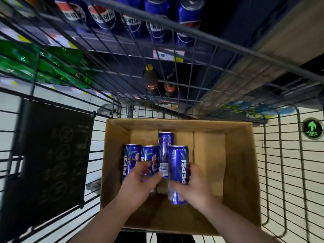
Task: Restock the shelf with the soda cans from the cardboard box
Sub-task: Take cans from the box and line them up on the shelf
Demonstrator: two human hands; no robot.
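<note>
Four soda cans stand in the cardboard box; our right hand grips the nearest, our left hand closes on another; we lift both vertically, clear of the box walls.

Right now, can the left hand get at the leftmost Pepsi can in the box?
Probably yes. The left hand sits on the second can, right beside the leftmost can, which stands upright with its top and outer side uncovered. The cardboard box is open on top, so nothing seems to block a short shift left.
</note>
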